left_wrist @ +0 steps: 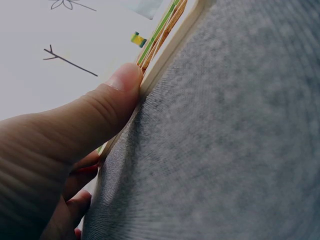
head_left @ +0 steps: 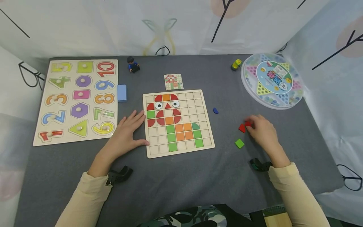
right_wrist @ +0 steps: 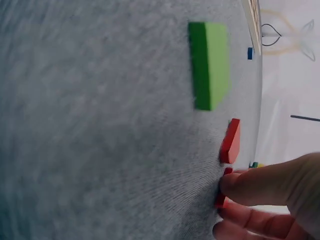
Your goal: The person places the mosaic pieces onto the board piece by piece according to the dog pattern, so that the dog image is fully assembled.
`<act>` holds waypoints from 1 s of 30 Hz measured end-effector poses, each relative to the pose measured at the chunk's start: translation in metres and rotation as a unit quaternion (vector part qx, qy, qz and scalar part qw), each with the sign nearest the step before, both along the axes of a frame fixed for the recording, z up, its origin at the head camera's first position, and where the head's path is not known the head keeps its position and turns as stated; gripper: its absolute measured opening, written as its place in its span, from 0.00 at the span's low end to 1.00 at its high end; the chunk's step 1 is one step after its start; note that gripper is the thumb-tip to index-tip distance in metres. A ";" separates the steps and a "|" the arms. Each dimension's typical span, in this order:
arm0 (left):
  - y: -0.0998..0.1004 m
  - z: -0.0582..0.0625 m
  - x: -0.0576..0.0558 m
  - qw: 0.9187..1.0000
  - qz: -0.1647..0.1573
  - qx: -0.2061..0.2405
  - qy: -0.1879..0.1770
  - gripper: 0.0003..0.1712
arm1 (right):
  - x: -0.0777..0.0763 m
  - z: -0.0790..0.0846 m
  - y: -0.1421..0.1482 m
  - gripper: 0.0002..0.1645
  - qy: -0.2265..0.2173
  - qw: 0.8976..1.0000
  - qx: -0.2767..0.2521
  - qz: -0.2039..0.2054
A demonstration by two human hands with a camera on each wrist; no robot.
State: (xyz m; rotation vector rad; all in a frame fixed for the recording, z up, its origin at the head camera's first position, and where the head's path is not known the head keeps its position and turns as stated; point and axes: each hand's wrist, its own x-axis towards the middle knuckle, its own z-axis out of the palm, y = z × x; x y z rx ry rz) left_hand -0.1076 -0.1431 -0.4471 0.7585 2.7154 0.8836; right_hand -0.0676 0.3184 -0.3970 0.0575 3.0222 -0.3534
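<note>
A wooden grid board (head_left: pixel 154 151) holds red, orange and green tiles and two eye tiles. Against its left edge rests my left hand (head_left: pixel 124 135), fingers spread, the thumb (left_wrist: pixel 112 97) touching the rim in the left wrist view. To the right of the board, my right hand (head_left: pixel 263 132) pinches a small red tile (right_wrist: pixel 220 200) between thumb and fingers, at the cloth; its exact shape is partly hidden. Right beside it lies another red tile (head_left: pixel 242 128). Nearer me is a green square tile (head_left: pixel 239 143). A blue half-round tile (head_left: pixel 215 110) lies closer to the board.
A pattern card (head_left: pixel 173 82) sits behind the board. Leftward are a number puzzle board (head_left: pixel 65 107) and a blue block (head_left: pixel 122 93). A toy figure (head_left: pixel 132 65), a yellow-green toy (head_left: pixel 236 64) and a round game box (head_left: pixel 246 85) stand along the back.
</note>
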 end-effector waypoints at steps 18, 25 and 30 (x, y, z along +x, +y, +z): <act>0.000 -0.001 0.004 1.000 0.009 -0.013 -0.006 0.60 | -0.003 -0.001 -0.008 0.19 -0.009 1.000 -0.002 -0.028; 0.001 -0.002 0.003 1.000 0.003 -0.002 -0.005 0.60 | -0.030 0.014 -0.043 0.15 0.048 0.998 -0.022 0.042; 0.000 -0.001 0.001 1.000 0.004 -0.006 -0.002 0.60 | -0.070 0.021 -0.096 0.13 0.082 0.985 -0.031 0.150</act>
